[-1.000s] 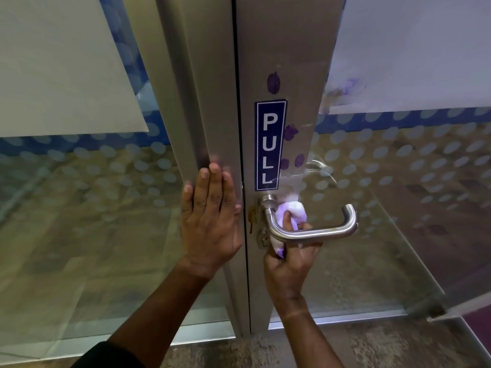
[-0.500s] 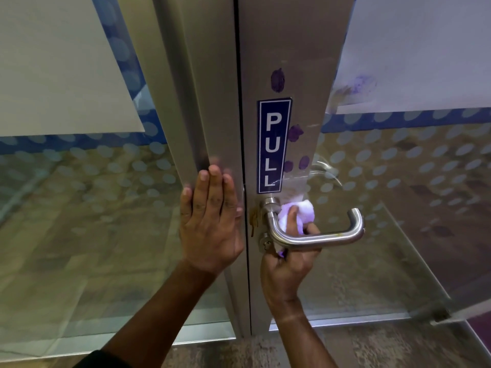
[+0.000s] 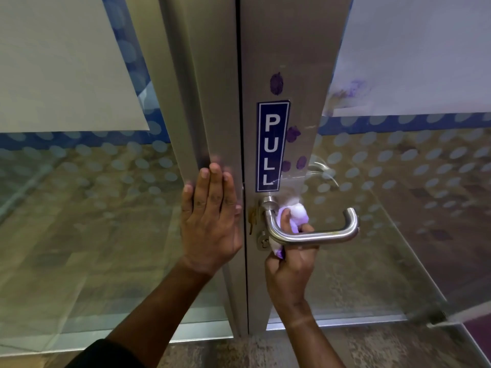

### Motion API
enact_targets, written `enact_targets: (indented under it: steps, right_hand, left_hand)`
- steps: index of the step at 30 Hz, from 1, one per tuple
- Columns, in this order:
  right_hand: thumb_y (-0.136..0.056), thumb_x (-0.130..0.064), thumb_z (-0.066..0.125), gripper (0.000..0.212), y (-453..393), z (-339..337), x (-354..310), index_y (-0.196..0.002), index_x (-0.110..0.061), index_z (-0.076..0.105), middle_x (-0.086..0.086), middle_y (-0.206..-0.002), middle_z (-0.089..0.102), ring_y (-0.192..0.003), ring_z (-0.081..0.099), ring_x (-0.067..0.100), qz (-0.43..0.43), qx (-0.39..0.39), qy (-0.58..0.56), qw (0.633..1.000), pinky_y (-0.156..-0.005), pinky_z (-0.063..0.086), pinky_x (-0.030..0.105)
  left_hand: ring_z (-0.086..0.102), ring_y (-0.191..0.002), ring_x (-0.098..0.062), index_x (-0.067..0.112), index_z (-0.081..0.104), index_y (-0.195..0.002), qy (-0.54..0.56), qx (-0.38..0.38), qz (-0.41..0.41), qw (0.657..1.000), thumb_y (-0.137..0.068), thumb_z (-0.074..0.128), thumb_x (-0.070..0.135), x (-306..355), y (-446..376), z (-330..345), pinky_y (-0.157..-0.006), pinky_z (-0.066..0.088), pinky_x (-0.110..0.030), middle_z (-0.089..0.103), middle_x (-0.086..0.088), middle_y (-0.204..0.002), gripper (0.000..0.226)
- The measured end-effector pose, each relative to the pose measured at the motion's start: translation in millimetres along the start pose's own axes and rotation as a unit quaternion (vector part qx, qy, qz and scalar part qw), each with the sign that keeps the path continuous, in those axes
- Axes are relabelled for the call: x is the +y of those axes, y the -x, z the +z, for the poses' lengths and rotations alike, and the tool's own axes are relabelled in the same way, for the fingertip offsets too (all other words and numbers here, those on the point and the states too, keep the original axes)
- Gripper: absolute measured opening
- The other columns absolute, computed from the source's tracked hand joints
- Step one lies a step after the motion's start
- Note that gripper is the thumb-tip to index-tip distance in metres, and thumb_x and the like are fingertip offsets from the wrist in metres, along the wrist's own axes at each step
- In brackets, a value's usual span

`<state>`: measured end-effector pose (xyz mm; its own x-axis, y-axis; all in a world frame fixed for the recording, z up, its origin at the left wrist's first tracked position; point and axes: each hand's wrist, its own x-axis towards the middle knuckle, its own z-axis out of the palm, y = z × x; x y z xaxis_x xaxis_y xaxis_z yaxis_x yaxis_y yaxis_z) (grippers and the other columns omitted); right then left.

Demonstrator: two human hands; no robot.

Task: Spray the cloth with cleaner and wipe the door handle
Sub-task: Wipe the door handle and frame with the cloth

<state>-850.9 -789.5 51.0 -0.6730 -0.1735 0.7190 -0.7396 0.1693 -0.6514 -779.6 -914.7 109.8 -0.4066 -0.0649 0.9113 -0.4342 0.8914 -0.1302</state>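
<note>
two hands, left hand [image 3: 211, 221] flat on door frame [image 3: 212, 102], right hand [image 3: 291, 261] clutching cloth [image 3: 297, 215] behind door handle [image 3: 318, 236]

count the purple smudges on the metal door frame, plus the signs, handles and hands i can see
purple smudges: 4, one above the sign, three to its right
PULL sign: 1
door handle: 1
hands: 2, left hand flat on the frame, right hand holding the cloth
total: 8
</note>
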Motion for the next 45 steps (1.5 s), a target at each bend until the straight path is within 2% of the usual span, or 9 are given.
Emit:
enact_targets:
  steps: [4,7,9,15,20,24,32,36,45]
  right_hand:
    - [-0.071,0.009,0.047,0.051,23.7,-33.4,15.8,-0.108,-0.016,0.072,0.006,-0.107,0.062,-0.091,0.06,0.027,0.094,-0.086,-0.081,0.989,-0.076,0.049,0.032]
    - [-0.09,-0.025,0.063,0.021,50.6,-50.3,-0.9,-0.106,-0.012,0.063,0.014,-0.081,0.058,-0.069,0.055,0.027,0.347,-0.073,-0.331,0.874,-0.055,0.046,0.04]
    - [-0.079,-0.055,0.071,0.053,57.8,-57.8,-5.9,-0.109,-0.011,0.064,0.02,-0.076,0.06,-0.07,0.055,0.025,0.475,-0.061,-0.324,0.816,-0.054,0.05,0.042]
    - [-0.083,-0.055,0.066,0.046,43.5,-70.1,-46.1,-0.098,-0.012,0.067,0.012,-0.071,0.06,-0.05,0.056,0.014,0.46,-0.116,-0.577,0.665,-0.046,0.048,0.025]
    - [-0.083,0.003,0.07,0.033,35.5,-71.2,-60.4,-0.086,0.005,0.037,0.013,-0.061,0.043,-0.037,0.033,0.014,0.376,-0.155,-0.56,0.722,-0.038,0.036,0.025]
    - [-0.074,-0.045,0.073,0.033,35.9,-74.0,-62.0,-0.096,-0.02,0.071,0.001,-0.056,0.055,-0.047,0.049,0.013,0.363,-0.081,-0.348,0.861,-0.043,0.039,0.021]
    - [-0.094,-0.037,0.059,0.026,2.9,-98.7,-87.5,-0.117,-0.034,0.07,-0.016,-0.082,0.067,-0.07,0.059,0.002,0.097,0.006,-0.19,0.977,-0.059,0.045,0.024]
    - [-0.082,0.002,0.057,0.038,-32.0,-93.7,-92.4,-0.119,0.005,0.065,0.005,-0.111,0.054,-0.104,0.056,0.006,-0.09,0.099,-0.052,0.99,-0.083,0.043,0.019]
    - [-0.081,0.004,0.058,0.036,34.3,-19.8,-64.3,-0.107,-0.02,0.063,0.012,-0.071,0.05,-0.07,0.05,0.024,-0.077,-0.004,-0.029,0.997,-0.063,0.046,0.033]
  left_hand:
    - [-0.012,-0.153,-0.02,0.008,-0.008,-0.156,0.004,-0.001,-0.005,1.0,-0.104,0.024,0.025,0.1,1.3,0.3,-0.125,-0.007,-0.038,-0.018,-0.007,-0.165,0.064]
    - [-0.011,-0.154,-0.02,0.008,-0.006,-0.156,-0.001,0.0,-0.003,1.0,-0.103,0.025,0.025,-0.1,0.9,0.2,-0.125,-0.006,-0.039,-0.017,-0.007,-0.165,0.064]
    - [-0.011,-0.154,-0.02,0.008,-0.006,-0.156,-0.001,-0.002,-0.006,1.0,-0.103,0.025,0.025,-0.2,0.5,-0.5,-0.125,-0.006,-0.039,-0.017,-0.007,-0.165,0.064]
    - [-0.013,-0.153,-0.02,0.008,-0.009,-0.156,-0.003,-0.01,-0.003,1.0,-0.104,0.024,0.026,-1.0,1.0,-2.4,-0.125,-0.006,-0.039,-0.02,-0.007,-0.164,0.064]
    - [-0.013,-0.153,-0.019,0.009,-0.01,-0.156,0.0,-0.011,-0.003,1.0,-0.105,0.021,0.027,-0.7,0.7,-1.9,-0.125,-0.006,-0.038,-0.021,-0.007,-0.164,0.062]
    - [-0.014,-0.153,-0.019,0.009,-0.01,-0.156,0.004,-0.011,-0.004,1.0,-0.104,0.022,0.027,-0.1,0.7,-2.1,-0.125,-0.006,-0.038,-0.021,-0.006,-0.164,0.064]
    - [-0.015,-0.153,-0.018,0.01,-0.012,-0.155,0.012,-0.01,-0.004,1.0,-0.105,0.022,0.027,-1.4,0.3,-0.3,-0.124,-0.008,-0.038,-0.022,-0.005,-0.164,0.063]
    - [-0.015,-0.153,-0.018,0.009,-0.011,-0.156,0.014,-0.012,-0.008,1.0,-0.105,0.025,0.026,-1.6,1.4,-1.4,-0.124,-0.008,-0.038,-0.023,-0.006,-0.164,0.065]
    - [-0.015,-0.153,-0.023,0.002,-0.008,-0.155,-0.047,0.006,0.018,0.999,-0.106,0.028,0.023,-4.7,-0.4,-2.4,-0.124,-0.001,-0.04,-0.022,-0.013,-0.163,0.064]
